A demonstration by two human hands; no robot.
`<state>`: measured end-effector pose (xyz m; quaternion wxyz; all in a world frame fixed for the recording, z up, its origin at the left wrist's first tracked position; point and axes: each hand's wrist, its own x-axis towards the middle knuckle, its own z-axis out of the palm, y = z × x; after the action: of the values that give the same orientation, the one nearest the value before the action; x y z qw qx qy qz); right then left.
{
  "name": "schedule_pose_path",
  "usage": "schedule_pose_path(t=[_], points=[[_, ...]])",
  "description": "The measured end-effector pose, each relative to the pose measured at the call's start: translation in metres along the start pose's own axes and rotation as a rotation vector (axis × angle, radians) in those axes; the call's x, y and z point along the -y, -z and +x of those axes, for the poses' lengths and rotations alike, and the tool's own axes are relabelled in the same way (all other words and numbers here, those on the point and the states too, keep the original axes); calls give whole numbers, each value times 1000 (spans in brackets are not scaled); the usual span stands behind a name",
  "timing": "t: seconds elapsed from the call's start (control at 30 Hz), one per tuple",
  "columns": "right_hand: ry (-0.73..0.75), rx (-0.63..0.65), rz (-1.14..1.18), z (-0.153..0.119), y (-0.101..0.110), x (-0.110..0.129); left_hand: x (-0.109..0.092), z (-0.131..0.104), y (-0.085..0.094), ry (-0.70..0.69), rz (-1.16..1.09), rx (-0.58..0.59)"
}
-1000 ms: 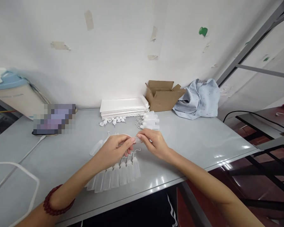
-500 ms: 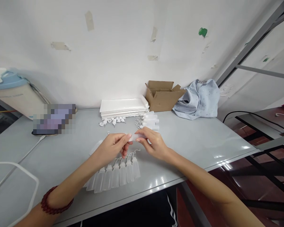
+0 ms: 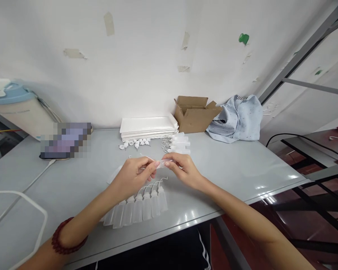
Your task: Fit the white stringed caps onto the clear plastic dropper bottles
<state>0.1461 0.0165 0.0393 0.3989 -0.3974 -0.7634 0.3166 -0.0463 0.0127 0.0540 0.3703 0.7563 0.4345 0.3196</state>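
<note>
Above the table, a small translucent plastic squeeze bottle (image 3: 162, 164) is held between my two hands. My left hand (image 3: 138, 171) is closed with thumb and fingers pinching the bottle's left end, and a thin white tube (image 3: 146, 156) sticks out behind those fingers. From the other side, the thumb and fingers of my right hand (image 3: 186, 168) grip the bottle's body, covering much of it. Below my hands lies a row of similar bottles (image 3: 139, 210) with thin bent tubes on their tops. My left forearm hides part of that row.
Small white caps (image 3: 137, 144) lie before a stack of white padded envelopes (image 3: 148, 127). More bottles (image 3: 180, 143) lie to their right. Behind stand an open cardboard box (image 3: 198, 120) and a light blue cloth bundle (image 3: 236, 120). A pixelated phone (image 3: 64, 142) with a cable lies left.
My left fingers have shifted slightly on the bottle and curled in. A thin tube now shows behind them. The view has moved a little.
</note>
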Motion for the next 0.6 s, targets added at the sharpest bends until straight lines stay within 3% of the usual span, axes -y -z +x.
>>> schedule_pose_path(t=[0.17,0.3,0.4,0.6], points=[[149,-12,-149,-1,0,-1,0,2,3,181,-222,215],[148,8,-148,-1,1,-2,-1,1,2,189,-219,201],[72,41,-55,-1,2,1,-4,-1,2,75,-42,136],[-116,148,176,2,6,4,3,-4,-3,-396,416,-18]])
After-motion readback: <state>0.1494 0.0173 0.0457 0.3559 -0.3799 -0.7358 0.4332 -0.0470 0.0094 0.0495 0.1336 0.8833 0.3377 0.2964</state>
